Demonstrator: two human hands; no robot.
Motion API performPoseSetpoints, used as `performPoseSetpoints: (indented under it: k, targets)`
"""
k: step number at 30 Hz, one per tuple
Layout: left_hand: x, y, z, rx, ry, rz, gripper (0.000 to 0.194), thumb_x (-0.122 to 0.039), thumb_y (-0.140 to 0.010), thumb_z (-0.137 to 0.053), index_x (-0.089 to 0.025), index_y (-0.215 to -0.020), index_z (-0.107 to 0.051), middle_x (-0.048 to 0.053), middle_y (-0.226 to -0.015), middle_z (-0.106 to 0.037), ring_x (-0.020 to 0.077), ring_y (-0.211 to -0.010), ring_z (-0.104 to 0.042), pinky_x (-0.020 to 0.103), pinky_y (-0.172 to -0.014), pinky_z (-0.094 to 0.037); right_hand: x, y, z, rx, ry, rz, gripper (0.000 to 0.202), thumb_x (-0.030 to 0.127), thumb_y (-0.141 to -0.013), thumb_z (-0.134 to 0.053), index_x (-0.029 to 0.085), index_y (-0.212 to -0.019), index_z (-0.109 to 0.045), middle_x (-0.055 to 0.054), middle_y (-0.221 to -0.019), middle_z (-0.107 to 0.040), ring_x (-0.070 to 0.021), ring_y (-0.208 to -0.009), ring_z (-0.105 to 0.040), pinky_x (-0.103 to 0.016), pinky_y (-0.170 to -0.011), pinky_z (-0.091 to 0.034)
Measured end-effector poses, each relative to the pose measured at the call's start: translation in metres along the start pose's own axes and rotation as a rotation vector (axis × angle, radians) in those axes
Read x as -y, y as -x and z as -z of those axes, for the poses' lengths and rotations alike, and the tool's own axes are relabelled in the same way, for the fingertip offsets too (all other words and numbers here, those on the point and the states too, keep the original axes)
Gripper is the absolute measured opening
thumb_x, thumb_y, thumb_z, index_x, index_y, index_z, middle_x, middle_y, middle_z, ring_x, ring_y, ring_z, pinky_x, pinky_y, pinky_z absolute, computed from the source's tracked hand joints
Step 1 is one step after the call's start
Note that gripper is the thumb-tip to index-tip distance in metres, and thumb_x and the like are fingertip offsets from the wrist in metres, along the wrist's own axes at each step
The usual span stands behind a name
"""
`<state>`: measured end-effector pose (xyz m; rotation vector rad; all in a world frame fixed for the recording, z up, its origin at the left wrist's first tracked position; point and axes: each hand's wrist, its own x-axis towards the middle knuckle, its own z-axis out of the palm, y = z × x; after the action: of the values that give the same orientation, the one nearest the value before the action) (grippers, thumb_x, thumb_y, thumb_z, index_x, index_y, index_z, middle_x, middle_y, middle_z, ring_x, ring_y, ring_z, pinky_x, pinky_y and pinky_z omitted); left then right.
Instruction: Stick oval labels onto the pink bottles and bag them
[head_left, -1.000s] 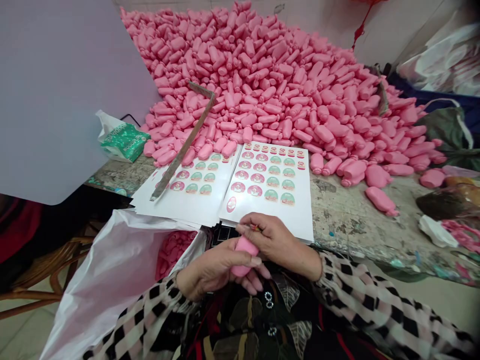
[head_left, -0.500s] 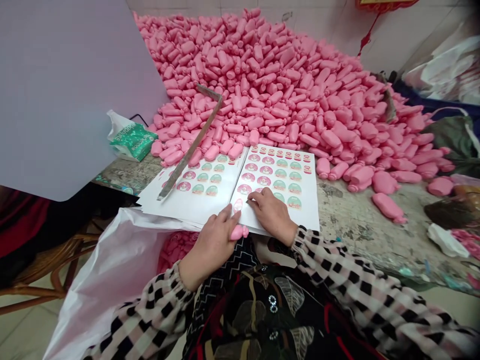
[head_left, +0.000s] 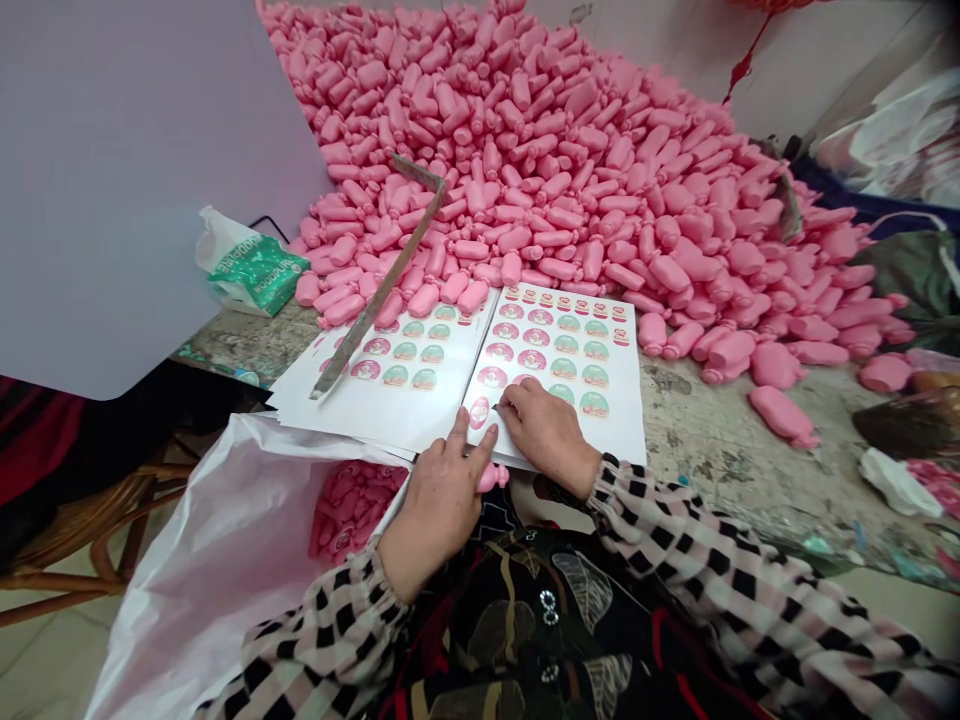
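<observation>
My left hand (head_left: 439,495) is closed around a small pink plastic bottle (head_left: 493,478), whose neck end pokes out beside the thumb. Its index finger stretches onto the sticker sheet (head_left: 616,430), by the lower left of an oval pink sticker (head_left: 478,412). Just right of that sticker, my right hand (head_left: 546,428) rests on the sheet with its fingers pinched. A small dark tip shows at those fingertips, too small to name. Rows of round pink and green stickers lie above the hands, partly covered by the right hand.
A huge heap of pink bottles (head_left: 525,170) fills the back of the worn table (head_left: 697,430). A bent metal bar (head_left: 382,290) lies across the left sheets (head_left: 360,410). A green tissue pack (head_left: 259,272) sits at left. Below hangs an open white sack (head_left: 217,530) holding pink bottles.
My left hand has shifted slightly right and down with the pink bottle, uncovering more of the sack's contents. My right hand stays pinched at the oval sticker. The view has tilted a little.
</observation>
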<state>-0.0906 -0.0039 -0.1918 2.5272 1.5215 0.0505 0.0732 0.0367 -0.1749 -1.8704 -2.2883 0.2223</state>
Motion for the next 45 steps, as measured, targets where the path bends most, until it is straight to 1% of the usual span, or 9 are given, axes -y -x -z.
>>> performPoseSetpoints:
  k: [15, 22, 30, 32, 34, 36, 38, 42, 45]
  targets:
    - [-0.004, 0.001, -0.007, 0.011, -0.055, 0.033, 0.075, -0.01, -0.075, -0.051, -0.032, -0.141, -0.025, 0.019, -0.149, -0.015, 0.0281, -0.101, -0.054, 0.04, -0.082, -0.042, 0.011, 0.003, -0.015, -0.033, -0.281, -0.232, 0.02, 0.038, -0.088, -0.045, 0.023, -0.083, -0.056, -0.001, -0.083, -0.059, -0.0149, -0.071, -0.052, -0.026, -0.057, -0.028]
    - [-0.006, 0.002, -0.005, -0.011, -0.102, 0.041, 0.076, -0.009, -0.076, -0.048, -0.033, -0.142, -0.021, 0.017, -0.149, -0.017, 0.027, -0.096, -0.057, 0.041, -0.081, -0.043, 0.011, -0.016, 0.001, 0.034, -0.262, -0.227, 0.018, 0.038, -0.079, -0.055, 0.023, -0.072, -0.061, 0.0, -0.074, -0.061, -0.015, -0.066, -0.05, -0.027, -0.053, -0.023]
    - [-0.003, 0.002, -0.007, 0.012, 0.012, 0.073, 0.077, -0.008, -0.075, -0.052, -0.036, -0.141, -0.024, 0.019, -0.15, -0.006, 0.0299, -0.1, -0.058, 0.044, -0.082, -0.045, 0.003, -0.025, 0.017, -0.088, -0.372, -0.224, 0.017, 0.038, -0.072, -0.062, 0.022, -0.066, -0.061, 0.0, -0.07, -0.061, -0.0136, -0.062, -0.047, -0.027, -0.053, -0.024]
    - [0.0, 0.005, -0.003, 0.02, 0.118, 0.098, 0.073, -0.009, -0.075, -0.052, -0.037, -0.139, -0.029, 0.017, -0.151, -0.001, 0.0314, -0.105, -0.057, 0.044, -0.084, -0.045, -0.01, -0.025, 0.016, -0.095, -0.46, -0.234, 0.021, 0.041, -0.071, -0.063, 0.021, -0.066, -0.061, 0.001, -0.069, -0.06, -0.013, -0.061, -0.047, -0.026, -0.054, -0.026]
    - [0.001, 0.009, 0.006, -0.016, 0.284, 0.116, 0.064, -0.013, -0.078, -0.052, -0.036, -0.136, -0.036, 0.013, -0.152, -0.008, 0.0322, -0.115, -0.05, 0.045, -0.089, -0.042, -0.024, -0.023, 0.015, -0.084, -0.603, -0.251, 0.024, 0.043, -0.069, -0.066, 0.02, -0.066, -0.06, 0.001, -0.065, -0.058, -0.0121, -0.059, -0.046, -0.026, -0.054, -0.028]
    - [0.0, 0.012, 0.02, -0.093, 0.576, 0.163, 0.053, -0.024, -0.081, -0.055, -0.032, -0.132, -0.043, 0.011, -0.144, -0.033, 0.0285, -0.118, -0.048, 0.041, -0.093, -0.041, -0.032, -0.017, 0.016, -0.084, -0.823, -0.281, 0.027, 0.044, -0.068, -0.068, 0.019, -0.066, -0.057, 0.003, -0.06, -0.053, -0.0107, -0.056, -0.043, -0.025, -0.054, -0.03]
    - [-0.004, 0.012, 0.034, -0.098, 1.029, 0.253, 0.046, -0.041, -0.083, -0.054, -0.025, -0.126, -0.048, 0.011, -0.12, -0.056, 0.0222, -0.099, -0.058, 0.034, -0.081, -0.047, -0.032, -0.007, 0.021, -0.116, -1.059, -0.282, 0.029, 0.044, -0.068, -0.069, 0.018, -0.066, -0.055, 0.004, -0.059, -0.049, -0.0094, -0.055, -0.041, -0.024, -0.054, -0.032]
    - [-0.018, 0.0, 0.047, 0.216, 1.91, 0.396, 0.056, -0.065, -0.083, -0.03, -0.019, -0.109, -0.049, 0.01, -0.078, -0.065, 0.0114, -0.05, -0.053, 0.021, -0.046, -0.04, -0.012, 0.021, 0.039, -0.138, -1.264, -0.199, 0.028, 0.041, -0.068, -0.071, 0.018, -0.067, -0.056, 0.003, -0.064, -0.053, -0.0092, -0.058, -0.044, -0.024, -0.056, -0.035]
    - [-0.027, -0.012, 0.043, 0.321, 2.135, 0.405, 0.058, -0.068, -0.082, -0.024, -0.018, -0.097, -0.05, 0.01, -0.069, -0.065, 0.0111, -0.046, -0.052, 0.019, -0.042, -0.037, -0.001, 0.039, 0.046, -0.084, -1.245, -0.185, 0.028, 0.041, -0.068, -0.071, 0.018, -0.067, -0.056, 0.002, -0.065, -0.056, -0.0104, -0.059, -0.047, -0.025, -0.056, -0.038]
